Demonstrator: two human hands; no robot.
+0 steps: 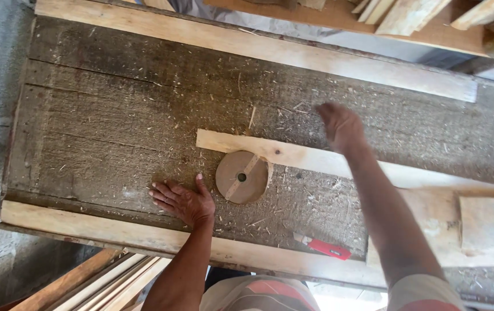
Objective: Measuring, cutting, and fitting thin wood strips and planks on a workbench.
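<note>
Disc point(241, 177) on the sawdusty bench point(114, 115), one hand flat beside it, the other up over a slat.

Round and brown with a small dark hole at its centre, the disc lies near the middle of the bench, its far edge overlapping the left end of a pale slat point(316, 158) that runs off to the right. Just left of it, the left hand point(182, 200) is pressed palm-down on the boards, fingers spread and holding nothing, the thumb close to the disc's rim but apart from it. The right hand point(341, 125) is blurred above the slat farther back; its fingers look loosely curled, and I cannot tell whether they grip anything. A red cutter point(326, 247) lies by the near edge, right of the disc.
</note>
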